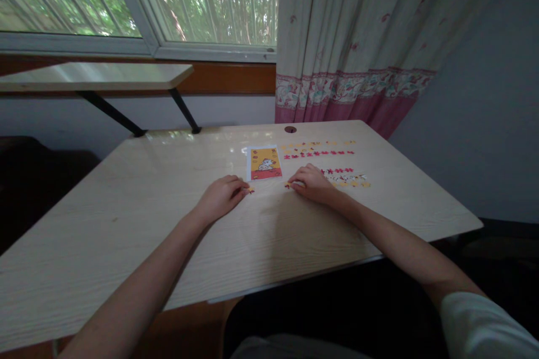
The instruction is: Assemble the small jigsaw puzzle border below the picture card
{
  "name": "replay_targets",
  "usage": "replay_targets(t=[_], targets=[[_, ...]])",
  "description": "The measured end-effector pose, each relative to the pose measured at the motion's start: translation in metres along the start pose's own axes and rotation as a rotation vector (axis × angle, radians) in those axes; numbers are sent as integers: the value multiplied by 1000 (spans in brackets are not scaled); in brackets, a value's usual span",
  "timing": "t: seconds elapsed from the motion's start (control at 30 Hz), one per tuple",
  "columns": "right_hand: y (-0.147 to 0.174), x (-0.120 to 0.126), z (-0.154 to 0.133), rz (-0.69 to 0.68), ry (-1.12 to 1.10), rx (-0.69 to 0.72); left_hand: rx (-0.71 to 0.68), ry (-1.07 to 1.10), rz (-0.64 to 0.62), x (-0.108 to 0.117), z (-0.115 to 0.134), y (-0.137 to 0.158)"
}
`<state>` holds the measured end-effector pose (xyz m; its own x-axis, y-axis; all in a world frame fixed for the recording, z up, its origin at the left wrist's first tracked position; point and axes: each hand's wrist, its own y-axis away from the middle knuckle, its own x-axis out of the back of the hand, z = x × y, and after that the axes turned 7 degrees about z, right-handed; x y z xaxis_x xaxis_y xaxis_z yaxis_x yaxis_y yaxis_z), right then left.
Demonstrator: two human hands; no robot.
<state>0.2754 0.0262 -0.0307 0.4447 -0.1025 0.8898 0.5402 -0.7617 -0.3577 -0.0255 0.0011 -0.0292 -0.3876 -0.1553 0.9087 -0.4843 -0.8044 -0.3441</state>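
My left hand [225, 195] rests low over the table, thumb and fingers pinched on a small yellow and red jigsaw puzzle piece [251, 190]. Another yellow and dark red puzzle piece [288, 185] is at the fingertips of my right hand [310, 182], which is closed in a pinch. Between and just beyond both hands lies a picture card [265, 162] showing a white cartoon animal on yellow and red. To its right, rows of pieces lie on the table: red pieces [320, 153], yellow pieces [356, 184] and white patterned pieces [347, 178]. My right hand hides part of the nearer rows.
The pale wooden table [147, 247] has a round dark cable hole [290, 129] near its back edge. A raised shelf [105, 76] on black brackets stands at the back left. Behind are a window [210, 0] and a flowered curtain [337, 39].
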Motion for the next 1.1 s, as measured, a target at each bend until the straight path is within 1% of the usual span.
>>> replay_targets(t=[0.33, 0.87, 1.1], targets=[[0, 0, 0, 3, -13, -14, 17, 8, 5, 4, 3, 1], [-1, 3, -2, -14, 3, -13, -7, 9, -1, 0, -1, 1], [-1, 1, -1, -3, -3, -12, 6, -3, -8, 1, 1, 1]])
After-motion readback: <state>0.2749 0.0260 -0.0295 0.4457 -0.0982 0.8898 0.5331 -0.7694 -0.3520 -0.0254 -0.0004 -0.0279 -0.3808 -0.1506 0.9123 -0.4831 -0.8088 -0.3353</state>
